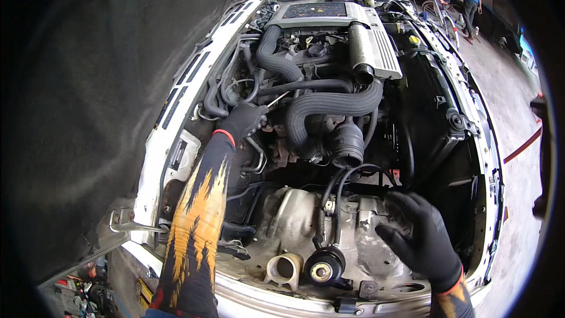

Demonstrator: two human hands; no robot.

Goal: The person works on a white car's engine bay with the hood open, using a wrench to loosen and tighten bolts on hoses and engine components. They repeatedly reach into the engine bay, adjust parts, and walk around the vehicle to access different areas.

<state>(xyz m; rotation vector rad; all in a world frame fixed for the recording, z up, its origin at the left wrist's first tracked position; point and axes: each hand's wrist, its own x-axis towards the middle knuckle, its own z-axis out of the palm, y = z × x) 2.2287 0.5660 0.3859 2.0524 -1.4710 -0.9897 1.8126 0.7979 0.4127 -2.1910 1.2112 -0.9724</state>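
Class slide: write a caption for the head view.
Gloved left hand grips a slender rod amid engine hoses; gloved right hand is open.

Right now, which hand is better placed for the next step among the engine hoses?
Probably the left hand: it grips a thin tool close to the black hoses, while the right hand hovers open, farther away.

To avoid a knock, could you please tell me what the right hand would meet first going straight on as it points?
Probably the thin black hose arching ahead of the right hand, with the wide black duct beyond it in the picture. Depth is unclear, so the hand might pass above both.
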